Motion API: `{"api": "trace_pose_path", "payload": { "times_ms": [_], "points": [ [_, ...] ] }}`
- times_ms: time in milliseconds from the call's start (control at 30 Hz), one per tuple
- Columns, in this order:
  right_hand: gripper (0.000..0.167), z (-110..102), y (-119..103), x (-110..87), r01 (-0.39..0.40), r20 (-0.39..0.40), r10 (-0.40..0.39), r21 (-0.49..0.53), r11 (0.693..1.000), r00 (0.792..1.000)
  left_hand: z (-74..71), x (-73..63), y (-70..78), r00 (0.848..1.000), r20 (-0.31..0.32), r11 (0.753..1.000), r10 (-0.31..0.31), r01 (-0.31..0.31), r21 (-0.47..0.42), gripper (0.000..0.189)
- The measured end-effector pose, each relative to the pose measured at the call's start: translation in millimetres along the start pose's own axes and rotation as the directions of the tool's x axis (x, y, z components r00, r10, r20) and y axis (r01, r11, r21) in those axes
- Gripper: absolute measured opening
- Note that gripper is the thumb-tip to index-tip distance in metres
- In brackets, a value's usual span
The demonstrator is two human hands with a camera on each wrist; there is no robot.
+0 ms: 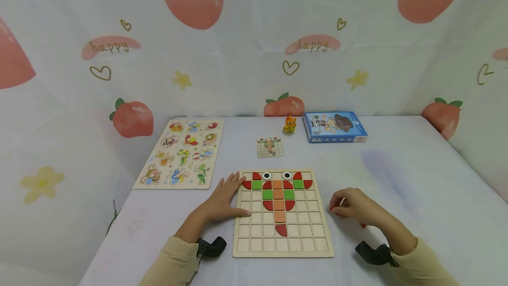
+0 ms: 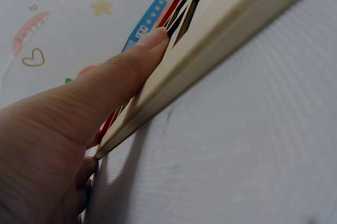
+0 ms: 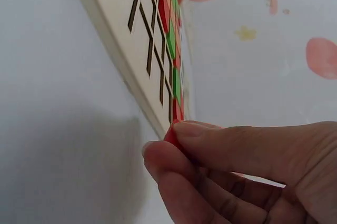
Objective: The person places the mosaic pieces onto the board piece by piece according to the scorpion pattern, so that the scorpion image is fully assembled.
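Observation:
A square wooden grid board [image 1: 295,245] lies flat on the table. Set in its cells are red quarter-round pieces [image 1: 281,230], green squares [image 1: 257,184], a column of orange squares [image 1: 279,217] and two eye discs [image 1: 267,175]. My left hand [image 1: 223,202] rests on the board's left edge, fingers spread; its thumb [image 2: 124,74] lies over the rim. Just off the board's right side, my right hand [image 1: 355,206] pinches a small red piece [image 3: 171,135] between thumb and fingertip. Most of that piece is hidden. Another red bit [image 1: 363,225] shows below the hand.
Beyond the board lies a small pattern card [image 1: 261,151]. Farther back are a little yellow-orange toy figure [image 1: 289,123] and a blue box [image 1: 337,127]. A wooden picture puzzle [image 1: 158,167] lies at the back left. A printed cloth hangs behind the table.

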State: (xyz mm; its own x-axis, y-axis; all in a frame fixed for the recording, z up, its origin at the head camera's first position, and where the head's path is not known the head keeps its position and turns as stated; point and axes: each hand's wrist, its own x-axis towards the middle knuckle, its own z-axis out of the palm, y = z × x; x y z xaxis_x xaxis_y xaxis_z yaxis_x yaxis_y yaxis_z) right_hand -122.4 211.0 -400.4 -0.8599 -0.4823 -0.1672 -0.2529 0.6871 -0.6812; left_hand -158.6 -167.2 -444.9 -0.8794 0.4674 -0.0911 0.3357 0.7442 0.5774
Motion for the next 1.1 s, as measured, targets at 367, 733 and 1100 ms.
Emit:
{"api": "trace_pose_path", "payload": {
  "times_ms": [367,733,1100],
  "points": [
    [0.003,15.6,-26.3,21.2,0.048,0.064,-0.053,0.072,0.996,0.997,-0.6,0.0,0.4,1.0,0.001,1.0,-0.005,0.005,-0.001,0.103],
    [0.008,37.3,-41.5,34.2,0.156,0.092,-0.163,0.08,0.985,0.982,1.3,1.0,-1.2,1.0,0.006,1.0,-0.004,0.004,-0.001,0.103],
    [0.008,56.0,-51.0,37.9,0.178,0.148,-0.198,0.135,0.975,0.969,0.2,0.7,-0.2,1.0,0.001,1.0,-0.004,0.004,0.007,0.103]
  ]
}}
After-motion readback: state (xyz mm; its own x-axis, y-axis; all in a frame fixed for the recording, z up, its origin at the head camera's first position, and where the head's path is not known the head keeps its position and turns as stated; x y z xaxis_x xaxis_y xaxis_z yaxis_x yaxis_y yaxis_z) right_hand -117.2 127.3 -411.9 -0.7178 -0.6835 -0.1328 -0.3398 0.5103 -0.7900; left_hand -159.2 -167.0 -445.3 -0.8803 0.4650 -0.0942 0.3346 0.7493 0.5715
